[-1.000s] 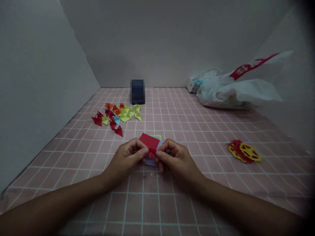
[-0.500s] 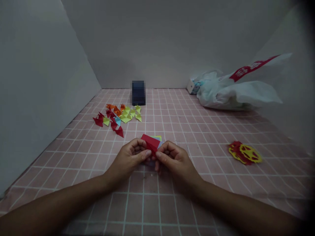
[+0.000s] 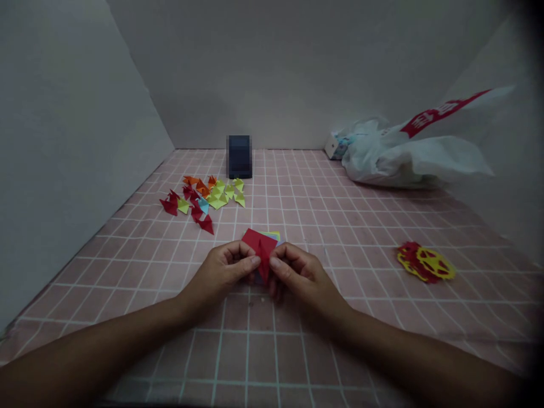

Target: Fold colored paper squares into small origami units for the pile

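Observation:
Between my hands is a folded piece of red origami paper [image 3: 263, 266], pointed toward me and creased down its middle. My left hand [image 3: 232, 264] pinches its left edge between thumb and fingers. On the other side, my right hand [image 3: 295, 272] is closed on the right edge, thumb on top. Just beyond and under it lies a stack of coloured paper sheets [image 3: 275, 235], a red one on top, mostly covered by my hands and the folded piece.
Several folded paper cranes [image 3: 217, 198] in red, orange, yellow and blue lie at left. Behind them stands a dark blurred-out object [image 3: 240, 157]. A white plastic bag [image 3: 395, 164] sits back right beside a small box [image 3: 335, 145]. Red and yellow cutouts [image 3: 425, 263] lie at right.
The front of the red paper has turned from a narrow folded flap into a wider point with an upright centre crease. Both hands have stayed nearly in place.

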Demonstrator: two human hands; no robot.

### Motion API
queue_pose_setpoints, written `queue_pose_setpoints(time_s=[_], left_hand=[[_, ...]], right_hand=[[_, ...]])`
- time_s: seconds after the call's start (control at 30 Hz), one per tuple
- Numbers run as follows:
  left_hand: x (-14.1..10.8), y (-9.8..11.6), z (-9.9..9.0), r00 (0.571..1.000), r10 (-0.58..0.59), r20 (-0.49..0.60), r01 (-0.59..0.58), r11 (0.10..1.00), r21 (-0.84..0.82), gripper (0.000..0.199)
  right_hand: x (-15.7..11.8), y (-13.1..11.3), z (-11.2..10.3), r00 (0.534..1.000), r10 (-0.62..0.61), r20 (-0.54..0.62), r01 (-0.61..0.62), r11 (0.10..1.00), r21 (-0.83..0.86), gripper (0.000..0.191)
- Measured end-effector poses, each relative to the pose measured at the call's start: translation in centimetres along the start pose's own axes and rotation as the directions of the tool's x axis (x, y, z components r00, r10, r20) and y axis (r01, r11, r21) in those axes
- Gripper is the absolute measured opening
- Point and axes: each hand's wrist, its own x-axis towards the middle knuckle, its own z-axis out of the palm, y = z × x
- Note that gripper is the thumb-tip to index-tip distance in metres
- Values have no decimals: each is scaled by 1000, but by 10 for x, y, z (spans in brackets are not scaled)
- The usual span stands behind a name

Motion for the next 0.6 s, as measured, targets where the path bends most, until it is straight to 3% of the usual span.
queue_pose_setpoints(time_s=[0.3, 0.6], left_hand=[[-1, 0, 0, 1000, -17, 25, 18, 1000, -21, 22], [0, -1, 2, 1000, -6, 23, 8, 998, -61, 21]], right_hand=[[1, -3, -1, 1000, 9, -27, -12, 993, -117, 23], [1, -3, 0, 997, -71, -32, 60, 962, -265, 20]])
